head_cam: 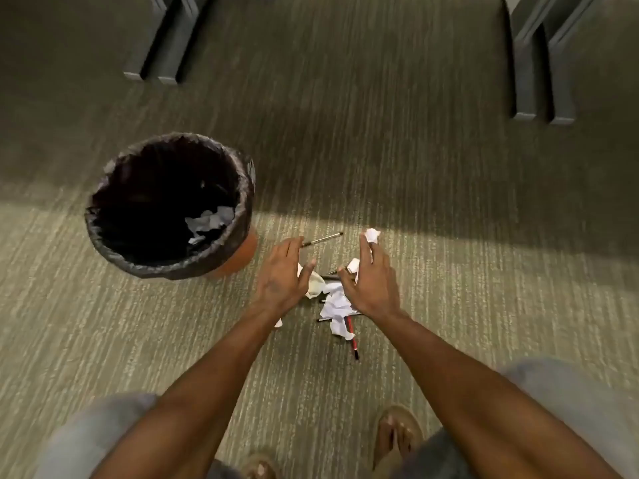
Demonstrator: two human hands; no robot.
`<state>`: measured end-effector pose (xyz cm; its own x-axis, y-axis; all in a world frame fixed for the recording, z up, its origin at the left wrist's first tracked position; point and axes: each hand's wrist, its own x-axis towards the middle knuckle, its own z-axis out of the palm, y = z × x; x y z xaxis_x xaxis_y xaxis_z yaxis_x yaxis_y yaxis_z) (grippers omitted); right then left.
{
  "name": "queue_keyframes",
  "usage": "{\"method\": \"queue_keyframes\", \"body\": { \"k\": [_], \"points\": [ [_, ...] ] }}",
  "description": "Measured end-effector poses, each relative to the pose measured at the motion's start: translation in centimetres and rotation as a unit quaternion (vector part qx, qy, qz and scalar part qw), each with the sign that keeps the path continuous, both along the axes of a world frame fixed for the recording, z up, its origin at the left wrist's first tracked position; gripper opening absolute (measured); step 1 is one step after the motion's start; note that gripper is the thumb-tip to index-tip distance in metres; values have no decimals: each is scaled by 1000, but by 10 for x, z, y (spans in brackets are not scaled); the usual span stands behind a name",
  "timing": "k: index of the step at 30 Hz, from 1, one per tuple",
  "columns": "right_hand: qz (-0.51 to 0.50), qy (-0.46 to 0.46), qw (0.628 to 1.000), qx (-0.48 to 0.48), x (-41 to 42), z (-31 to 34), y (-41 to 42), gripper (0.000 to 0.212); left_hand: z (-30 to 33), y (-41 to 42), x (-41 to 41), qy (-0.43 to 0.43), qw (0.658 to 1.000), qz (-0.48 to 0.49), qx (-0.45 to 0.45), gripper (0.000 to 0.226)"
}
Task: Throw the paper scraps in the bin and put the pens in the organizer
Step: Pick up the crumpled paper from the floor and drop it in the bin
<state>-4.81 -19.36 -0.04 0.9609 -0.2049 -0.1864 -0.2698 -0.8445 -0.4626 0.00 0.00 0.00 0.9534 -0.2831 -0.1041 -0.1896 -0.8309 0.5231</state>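
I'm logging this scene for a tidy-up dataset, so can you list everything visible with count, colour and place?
bin: one, orange-brown with black liner, on the carpet left of the pile; some grey-white paper inside.
paper scraps: several, white, crumpled, in a pile on the carpet under and between the hands; one more just beyond the right fingertips.
pens: several, dark; one lies apart beyond the left hand, others under the scraps; exact count unclear.
red pen: one, red and black, at the near edge of the pile.
furniture legs: two pairs, dark grey, top left and top right.
carpet: grey-green, ribbed.
left hand: open, over the pile.
right hand: open, over the pile.
sandalled feet: two, bottom edge.
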Motion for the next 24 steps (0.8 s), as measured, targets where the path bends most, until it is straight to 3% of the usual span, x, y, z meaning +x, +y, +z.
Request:
{"method": "queue_keyframes", "body": {
  "k": [3,7,14,19,24],
  "points": [
    [-18,16,999,29,-5,-47,7,77,-50,4,-1,11,1000,17,16,55],
    [-11,60,998,32,-23,-92,15,72,-100,7,-9,90,993,55,50,71],
    [-14,99,995,-24,-34,-114,30,85,-127,3,-21,168,981,54,76,88],
    [-7,118,992,-34,-32,-126,38,74,-140,6,-20,123,989,45,65,50],
    [-51,85,994,53,-38,-133,39,71,-142,17,-27,74,995,58,23,24]
  ]
}}
